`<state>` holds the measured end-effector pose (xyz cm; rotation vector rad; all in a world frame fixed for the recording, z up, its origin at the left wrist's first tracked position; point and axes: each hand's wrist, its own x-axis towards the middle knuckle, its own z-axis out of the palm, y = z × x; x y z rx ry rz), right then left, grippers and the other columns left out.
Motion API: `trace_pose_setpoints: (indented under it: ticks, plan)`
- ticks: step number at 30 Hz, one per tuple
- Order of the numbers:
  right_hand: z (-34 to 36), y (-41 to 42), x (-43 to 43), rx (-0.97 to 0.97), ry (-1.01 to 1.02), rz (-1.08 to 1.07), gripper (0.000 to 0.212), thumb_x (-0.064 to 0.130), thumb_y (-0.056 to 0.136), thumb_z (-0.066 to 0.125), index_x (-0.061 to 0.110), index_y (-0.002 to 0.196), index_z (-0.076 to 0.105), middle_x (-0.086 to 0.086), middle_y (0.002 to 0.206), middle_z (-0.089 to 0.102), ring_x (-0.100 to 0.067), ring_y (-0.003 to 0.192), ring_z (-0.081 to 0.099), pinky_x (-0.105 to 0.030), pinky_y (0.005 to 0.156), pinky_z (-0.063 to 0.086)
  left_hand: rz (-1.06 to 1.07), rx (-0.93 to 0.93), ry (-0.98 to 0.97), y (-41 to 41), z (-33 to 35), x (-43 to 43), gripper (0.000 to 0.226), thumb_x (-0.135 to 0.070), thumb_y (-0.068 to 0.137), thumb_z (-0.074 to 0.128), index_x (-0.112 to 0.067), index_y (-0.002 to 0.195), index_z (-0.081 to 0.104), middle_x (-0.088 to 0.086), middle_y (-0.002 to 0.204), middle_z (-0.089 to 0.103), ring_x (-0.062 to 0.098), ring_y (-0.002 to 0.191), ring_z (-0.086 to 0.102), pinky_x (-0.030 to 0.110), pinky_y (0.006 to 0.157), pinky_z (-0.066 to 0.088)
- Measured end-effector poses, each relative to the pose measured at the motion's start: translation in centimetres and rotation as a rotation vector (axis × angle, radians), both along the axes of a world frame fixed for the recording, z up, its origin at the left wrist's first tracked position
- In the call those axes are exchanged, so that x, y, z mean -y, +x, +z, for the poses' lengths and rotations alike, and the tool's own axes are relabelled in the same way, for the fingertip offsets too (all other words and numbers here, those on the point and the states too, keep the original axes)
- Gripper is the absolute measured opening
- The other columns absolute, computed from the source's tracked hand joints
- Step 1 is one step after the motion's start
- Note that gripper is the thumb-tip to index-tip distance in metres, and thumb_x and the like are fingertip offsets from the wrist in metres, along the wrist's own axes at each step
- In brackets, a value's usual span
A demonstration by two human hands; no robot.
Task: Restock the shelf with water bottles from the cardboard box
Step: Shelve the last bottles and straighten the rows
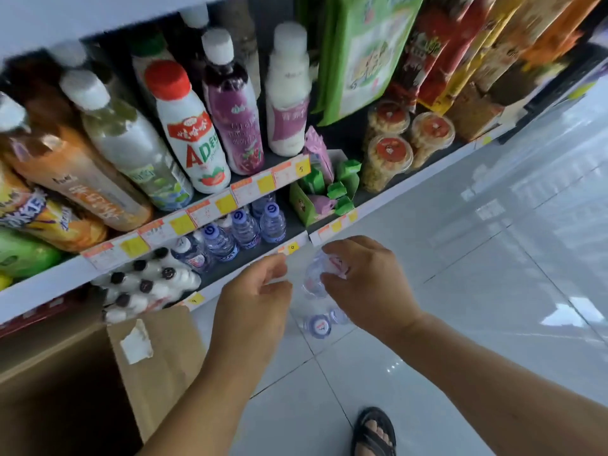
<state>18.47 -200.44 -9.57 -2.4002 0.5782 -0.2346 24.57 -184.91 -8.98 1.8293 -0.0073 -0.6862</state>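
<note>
Forearms, lower frame. Right hand [365, 281] grasps water bottles [314, 284], caps toward camera, probably for base-first loading onto lower shelf [253, 253]; left hand [256, 287] beside them, grip unclear. Cardboard box [158, 357] lower left.

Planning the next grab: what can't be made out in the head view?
All head view.
Cardboard box interior: dark, cut off by left and bottom edges.
Held water bottles: clear, blurred, partly under the right hand; count unclear.
Left hand: blur hides whether it grips.
Shelved water bottles: rear rows hidden behind the price strip.
</note>
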Motion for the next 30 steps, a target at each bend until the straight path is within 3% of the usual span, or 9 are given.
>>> trace_pose_setpoints:
  ticks: [5, 8, 10, 14, 17, 19, 23, 27, 30]
  plan:
    - [20.7, -0.7, -1.8, 0.071, -0.049, 0.052, 0.034, 0.010, 0.069, 0.077, 0.017, 0.103, 0.076, -0.003, 0.090, 0.069, -0.016, 0.075, 0.058, -0.019, 0.064, 0.042, -0.130, -0.040, -0.183, 0.3, 15.2, -1.5, 0.062, 0.012, 0.084, 0.057, -0.048, 0.101, 0.063, -0.014, 0.132, 0.063, -0.011, 0.104, 0.059, 0.024, 0.093, 0.047]
    - [34.3, -1.1, -3.4, 0.108, -0.080, 0.076, 0.028, 0.016, 0.070, 0.076, 0.017, 0.098, 0.076, 0.002, 0.084, 0.070, -0.010, 0.071, 0.056, -0.018, 0.066, 0.046, -0.290, 0.039, -0.293, 0.5, 26.5, -3.6, 0.055, -0.015, 0.073, 0.069, -0.059, 0.106, 0.061, -0.039, 0.119, 0.060, -0.020, 0.114, 0.051, 0.025, 0.103, 0.045]
    - [43.1, -1.3, -4.6, 0.184, -0.064, 0.075, 0.030, 0.019, 0.070, 0.077, 0.023, 0.100, 0.077, 0.013, 0.082, 0.069, -0.002, 0.079, 0.057, -0.010, 0.070, 0.045, -0.364, 0.100, -0.363, 1.0, 34.2, -5.1, 0.055, -0.028, 0.073, 0.072, -0.062, 0.113, 0.055, -0.045, 0.118, 0.056, -0.022, 0.118, 0.047, 0.025, 0.102, 0.042]
    - [58.8, -1.3, -6.7, 0.311, -0.085, 0.128, 0.037, 0.027, 0.069, 0.077, 0.032, 0.105, 0.075, 0.022, 0.081, 0.069, 0.011, 0.068, 0.059, -0.006, 0.058, 0.043, -0.515, 0.282, -0.457, 2.0, 48.6, -7.6, 0.063, -0.024, 0.082, 0.072, -0.079, 0.105, 0.050, -0.056, 0.114, 0.049, -0.031, 0.110, 0.043, 0.021, 0.093, 0.037]
    - [68.4, -0.9, -8.5, 0.461, -0.112, 0.163, 0.036, 0.028, 0.068, 0.079, 0.029, 0.104, 0.075, 0.026, 0.070, 0.066, 0.012, 0.060, 0.058, -0.005, 0.056, 0.040, -0.561, 0.430, -0.505, 2.0, 57.9, -9.0, 0.061, -0.033, 0.078, 0.078, -0.083, 0.097, 0.049, -0.060, 0.108, 0.047, -0.035, 0.106, 0.041, 0.004, 0.084, 0.044]
    - [73.5, -0.5, -9.8, 0.556, -0.082, 0.187, 0.032, 0.023, 0.068, 0.081, 0.026, 0.100, 0.076, 0.025, 0.069, 0.066, 0.012, 0.059, 0.056, -0.005, 0.059, 0.040, -0.534, 0.512, -0.554, 2.1, 62.4, -10.0, 0.061, -0.036, 0.075, 0.081, -0.076, 0.110, 0.051, -0.052, 0.117, 0.052, -0.029, 0.113, 0.045, 0.004, 0.089, 0.044]
    - [81.5, 0.1, -12.2, 0.707, -0.026, 0.252, 0.026, 0.015, 0.072, 0.079, 0.023, 0.096, 0.076, 0.015, 0.077, 0.073, 0.008, 0.064, 0.059, -0.011, 0.064, 0.048, -0.408, 0.637, -0.621, 2.0, 69.5, -11.8, 0.081, -0.042, 0.066, 0.085, -0.053, 0.137, 0.047, -0.033, 0.138, 0.052, -0.009, 0.129, 0.046, 0.031, 0.104, 0.045]
    - [85.5, 0.9, -13.8, 0.900, 0.126, 0.274, 0.028, 0.024, 0.084, 0.076, 0.018, 0.111, 0.075, 0.008, 0.093, 0.077, -0.002, 0.085, 0.071, -0.026, 0.080, 0.057, -0.294, 0.784, -0.590, 1.9, 75.3, -13.5, 0.063, -0.027, 0.071, 0.084, -0.041, 0.126, 0.057, -0.020, 0.117, 0.070, 0.000, 0.107, 0.066, 0.023, 0.083, 0.054]
    - [84.4, 1.3, -14.8, 1.017, 0.302, 0.289, 0.033, 0.038, 0.089, 0.066, 0.028, 0.120, 0.070, 0.012, 0.103, 0.075, -0.005, 0.097, 0.070, -0.028, 0.078, 0.058, -0.141, 0.846, -0.575, 2.4, 79.1, -15.1, 0.066, -0.033, 0.067, 0.086, -0.038, 0.124, 0.053, -0.021, 0.107, 0.073, -0.003, 0.097, 0.068, 0.017, 0.075, 0.055]
